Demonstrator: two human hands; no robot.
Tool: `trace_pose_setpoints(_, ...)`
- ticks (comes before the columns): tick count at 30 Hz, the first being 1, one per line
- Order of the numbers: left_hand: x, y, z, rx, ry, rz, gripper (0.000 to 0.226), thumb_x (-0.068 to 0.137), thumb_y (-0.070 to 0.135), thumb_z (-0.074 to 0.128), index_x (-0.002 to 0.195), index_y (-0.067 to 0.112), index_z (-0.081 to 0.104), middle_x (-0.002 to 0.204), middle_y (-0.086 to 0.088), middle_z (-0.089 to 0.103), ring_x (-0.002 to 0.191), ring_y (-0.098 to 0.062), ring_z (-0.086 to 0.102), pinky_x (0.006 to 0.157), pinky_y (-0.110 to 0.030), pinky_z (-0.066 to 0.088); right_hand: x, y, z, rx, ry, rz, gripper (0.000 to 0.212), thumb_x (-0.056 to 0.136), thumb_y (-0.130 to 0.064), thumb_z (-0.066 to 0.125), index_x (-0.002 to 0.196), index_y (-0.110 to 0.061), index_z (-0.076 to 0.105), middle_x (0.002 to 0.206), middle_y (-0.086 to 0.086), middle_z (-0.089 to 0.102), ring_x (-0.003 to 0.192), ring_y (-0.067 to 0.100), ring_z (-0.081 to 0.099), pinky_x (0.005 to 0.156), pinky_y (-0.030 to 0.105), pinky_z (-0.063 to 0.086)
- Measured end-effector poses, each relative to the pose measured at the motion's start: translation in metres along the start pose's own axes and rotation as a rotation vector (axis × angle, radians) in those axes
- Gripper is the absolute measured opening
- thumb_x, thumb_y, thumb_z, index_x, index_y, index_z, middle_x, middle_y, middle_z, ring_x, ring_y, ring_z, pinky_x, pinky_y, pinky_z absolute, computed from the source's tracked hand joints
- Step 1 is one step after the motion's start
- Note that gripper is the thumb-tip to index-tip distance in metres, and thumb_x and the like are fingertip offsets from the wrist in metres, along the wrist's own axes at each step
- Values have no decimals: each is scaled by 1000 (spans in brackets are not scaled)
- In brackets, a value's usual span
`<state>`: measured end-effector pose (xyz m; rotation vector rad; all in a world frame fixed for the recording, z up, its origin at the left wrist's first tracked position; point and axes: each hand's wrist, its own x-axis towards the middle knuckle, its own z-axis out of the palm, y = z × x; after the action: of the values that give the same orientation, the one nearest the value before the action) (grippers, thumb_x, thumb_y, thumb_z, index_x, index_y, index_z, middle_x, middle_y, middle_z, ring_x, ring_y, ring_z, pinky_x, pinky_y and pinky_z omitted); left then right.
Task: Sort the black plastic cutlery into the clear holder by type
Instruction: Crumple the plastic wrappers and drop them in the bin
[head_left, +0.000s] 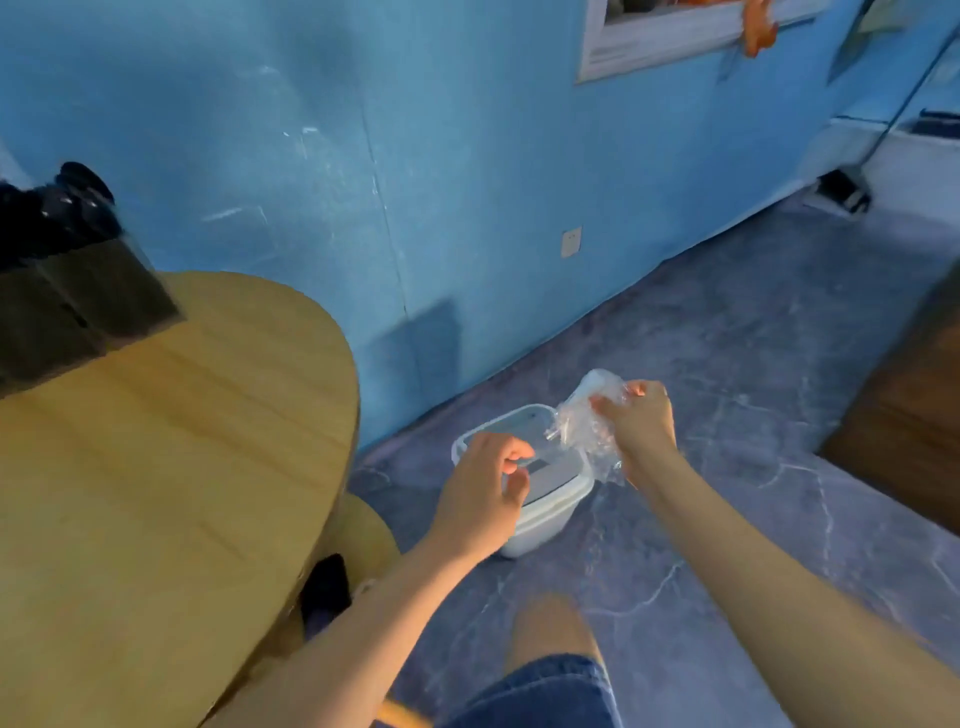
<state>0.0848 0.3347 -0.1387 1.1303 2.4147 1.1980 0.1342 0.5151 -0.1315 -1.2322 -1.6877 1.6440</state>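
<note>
The rounded, pale wooden table (156, 441) is taken as the landmark; on its far left corner the clear, box-shaped plastic holder (83, 306) is seen, with dark black plastic cutlery (52, 213) standing up out of its top, though the types and compartments are too blurred to be told apart. To the right of the table, down on the grey marbled floor (727, 415), a small white plastic bin with a grey swing lid (540, 499) is placed. Over the bin, right of the table, a crumpled clear plastic wrapper (587, 415) is pinched in the curled fingers of the right hand (641, 423), while the left hand (483, 493) is held loosely curled at the bin's lid, nothing evidently gripped. The cutlery is judged light, stiff and somewhat slippery, best taken by the handles.
</note>
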Motion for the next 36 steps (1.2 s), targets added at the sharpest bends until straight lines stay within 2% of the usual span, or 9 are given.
trace_pose_setpoints(5,37,-50,57,106,-118,-209,26,91,5,50,115,11,58,115,-4,50,102,-17,55,89,-29,42,64,56,11,-19,43,109,31,83,-9,68,102,-11,44,102,8,53,90,25,54,75,32,44)
trace_pose_setpoints(12,69,-118,100,303,-223,-339,31,90,5,48,119,14,55,119,-1,48,106,-17,53,85,-24,42,123,128,38,-62,-6,235,30,82,-6,70,99,-9,45,97,4,49,86,21,50,76,28,39)
trace_pose_setpoints(18,92,-179,130,500,-294,-321,35,88,8,54,122,14,54,121,-4,50,110,-22,51,88,-31,43,162,197,69,-170,-18,293,36,80,-5,72,98,-11,40,100,5,46,89,22,47,73,23,32)
trace_pose_setpoints(22,100,-214,148,609,-292,-213,47,63,1,76,106,13,63,105,-5,60,87,-28,60,67,-38,51,180,228,93,-308,-13,246,36,78,-5,74,93,-9,42,99,8,46,84,23,45,67,20,27)
trace_pose_setpoints(24,104,-226,152,650,-291,-137,55,51,1,80,102,15,64,102,-2,62,84,-26,63,65,-35,53,188,236,104,-376,1,210,29,79,-5,72,94,-5,47,100,10,47,81,19,41,63,17,22)
trace_pose_setpoints(28,110,-240,158,718,-287,-56,60,52,9,80,109,17,65,111,1,63,97,-22,62,78,-33,52,202,253,125,-464,13,166,27,80,-9,71,88,-9,45,106,16,55,81,23,44,72,22,29)
trace_pose_setpoints(33,110,-246,159,751,-275,-28,61,55,10,81,114,14,65,113,-1,64,102,-22,62,82,-34,52,206,255,146,-490,88,80,26,87,-12,64,104,2,50,118,14,48,83,22,46,75,20,32)
trace_pose_setpoints(35,110,-245,160,738,-263,-25,61,56,10,80,114,14,64,113,0,64,102,-22,62,81,-34,52,202,263,149,-570,9,15,29,89,-12,62,112,1,49,127,13,42,96,26,51,81,22,36)
trace_pose_setpoints(36,110,-244,161,735,-258,-21,60,56,9,79,114,14,63,113,0,64,102,-21,62,81,-33,52,199,269,150,-667,-68,-25,34,90,-15,62,118,-2,49,132,11,39,108,28,49,91,27,39)
